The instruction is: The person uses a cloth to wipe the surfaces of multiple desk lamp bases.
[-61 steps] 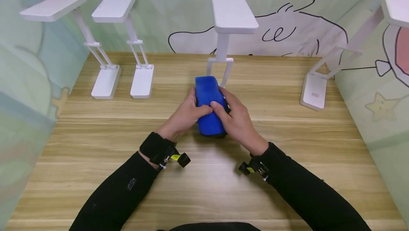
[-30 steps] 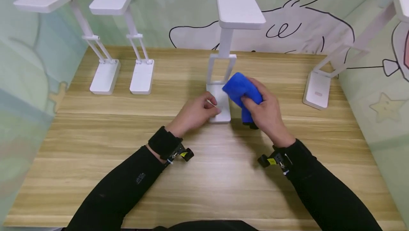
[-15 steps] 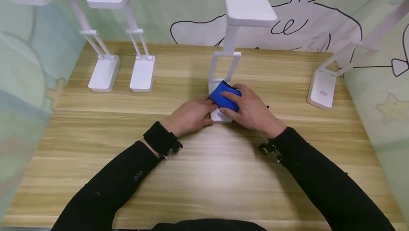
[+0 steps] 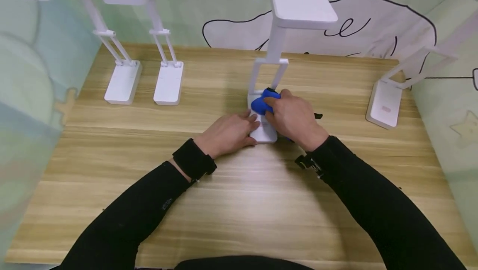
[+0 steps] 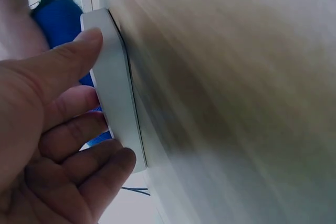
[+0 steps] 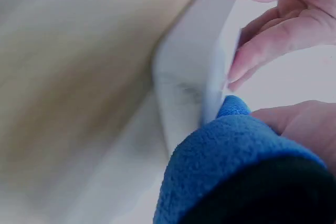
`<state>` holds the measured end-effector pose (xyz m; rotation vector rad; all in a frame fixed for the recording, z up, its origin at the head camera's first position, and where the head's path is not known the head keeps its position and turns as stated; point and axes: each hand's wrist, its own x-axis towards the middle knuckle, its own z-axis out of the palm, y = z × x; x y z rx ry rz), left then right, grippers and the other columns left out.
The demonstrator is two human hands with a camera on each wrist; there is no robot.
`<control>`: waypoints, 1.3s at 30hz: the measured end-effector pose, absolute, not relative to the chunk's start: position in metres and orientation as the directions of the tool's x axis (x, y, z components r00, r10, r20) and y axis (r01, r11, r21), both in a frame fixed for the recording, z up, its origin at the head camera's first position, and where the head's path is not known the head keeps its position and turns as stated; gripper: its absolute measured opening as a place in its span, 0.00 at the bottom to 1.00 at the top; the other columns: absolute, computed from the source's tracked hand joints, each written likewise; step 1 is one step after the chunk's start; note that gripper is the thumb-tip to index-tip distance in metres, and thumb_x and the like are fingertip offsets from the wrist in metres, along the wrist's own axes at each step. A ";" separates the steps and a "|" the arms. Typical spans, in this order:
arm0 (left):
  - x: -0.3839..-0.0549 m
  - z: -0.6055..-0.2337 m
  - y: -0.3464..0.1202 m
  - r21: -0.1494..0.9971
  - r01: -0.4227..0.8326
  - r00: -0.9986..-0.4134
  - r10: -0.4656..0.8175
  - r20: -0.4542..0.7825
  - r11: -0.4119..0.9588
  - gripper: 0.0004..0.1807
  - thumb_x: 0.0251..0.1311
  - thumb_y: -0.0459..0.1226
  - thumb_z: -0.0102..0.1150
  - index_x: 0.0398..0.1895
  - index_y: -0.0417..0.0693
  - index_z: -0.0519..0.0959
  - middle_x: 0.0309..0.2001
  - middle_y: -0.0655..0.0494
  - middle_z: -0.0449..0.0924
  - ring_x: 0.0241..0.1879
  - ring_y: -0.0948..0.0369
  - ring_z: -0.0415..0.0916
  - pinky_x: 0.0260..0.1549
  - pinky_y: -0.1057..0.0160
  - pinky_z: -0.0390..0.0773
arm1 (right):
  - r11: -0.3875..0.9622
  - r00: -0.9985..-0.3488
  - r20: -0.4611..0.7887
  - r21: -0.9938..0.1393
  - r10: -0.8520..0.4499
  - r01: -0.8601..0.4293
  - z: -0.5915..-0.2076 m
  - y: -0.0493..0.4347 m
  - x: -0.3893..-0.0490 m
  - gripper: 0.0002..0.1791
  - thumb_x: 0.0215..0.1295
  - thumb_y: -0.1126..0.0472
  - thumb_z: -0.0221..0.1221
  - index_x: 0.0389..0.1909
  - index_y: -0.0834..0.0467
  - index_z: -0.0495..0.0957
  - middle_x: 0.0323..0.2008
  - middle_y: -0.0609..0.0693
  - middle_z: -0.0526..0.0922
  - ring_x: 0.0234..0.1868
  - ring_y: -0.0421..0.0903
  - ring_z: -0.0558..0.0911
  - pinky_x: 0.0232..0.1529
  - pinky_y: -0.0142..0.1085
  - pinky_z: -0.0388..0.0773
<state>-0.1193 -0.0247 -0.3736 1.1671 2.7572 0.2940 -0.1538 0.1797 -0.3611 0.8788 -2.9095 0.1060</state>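
A white desk lamp [image 4: 265,133] stands at the middle of the table, its flat head raised on a hinged arm. My left hand [image 4: 229,133] holds the left side of its base; the left wrist view shows the thumb on the base's side wall [image 5: 113,77] and the fingers bent over the edge. With my right hand [image 4: 295,116] I grip a blue cloth [image 4: 261,105] with dark edging, bunched against the rear part of the base top. In the right wrist view the cloth [image 6: 226,140] covers part of the base [image 6: 186,72], and my right fingers are mostly hidden.
Two similar white lamps, one at far left [image 4: 123,83] and one beside it [image 4: 169,83], stand on the wooden table [image 4: 239,203]. Another lamp [image 4: 384,104] stands at right. A printed wall [image 4: 186,8] runs behind the table.
Both hands held the cloth at first. My left hand let go and took hold of the lamp base, while my right hand brought the cloth onto the base top and shifted it rearward.
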 end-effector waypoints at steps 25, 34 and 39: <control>-0.118 -0.368 -0.017 0.284 0.655 -0.714 0.696 -0.070 0.700 0.29 0.71 0.50 0.67 0.68 0.44 0.81 0.68 0.44 0.80 0.68 0.45 0.77 0.58 0.50 0.83 | 0.776 -0.807 -0.080 -0.344 -0.585 -0.529 -0.366 0.214 -0.156 0.24 0.74 0.55 0.64 0.68 0.54 0.81 0.48 0.64 0.78 0.37 0.54 0.78 0.35 0.46 0.79; -0.117 -0.368 -0.013 0.279 0.631 -0.727 0.677 -0.115 0.724 0.32 0.72 0.51 0.65 0.74 0.45 0.75 0.74 0.43 0.72 0.73 0.46 0.71 0.62 0.50 0.81 | 0.820 -0.844 -0.048 -0.271 -0.534 -0.503 -0.369 0.216 -0.160 0.27 0.78 0.51 0.60 0.74 0.51 0.75 0.58 0.70 0.74 0.40 0.61 0.84 0.40 0.55 0.85; -0.119 -0.370 -0.019 0.374 0.589 -0.744 0.661 -0.096 0.717 0.30 0.71 0.50 0.67 0.71 0.46 0.78 0.72 0.45 0.75 0.72 0.46 0.72 0.64 0.50 0.80 | 0.786 -0.825 -0.062 -0.350 -0.562 -0.510 -0.371 0.223 -0.149 0.26 0.76 0.54 0.62 0.73 0.51 0.77 0.50 0.65 0.75 0.34 0.55 0.77 0.34 0.46 0.79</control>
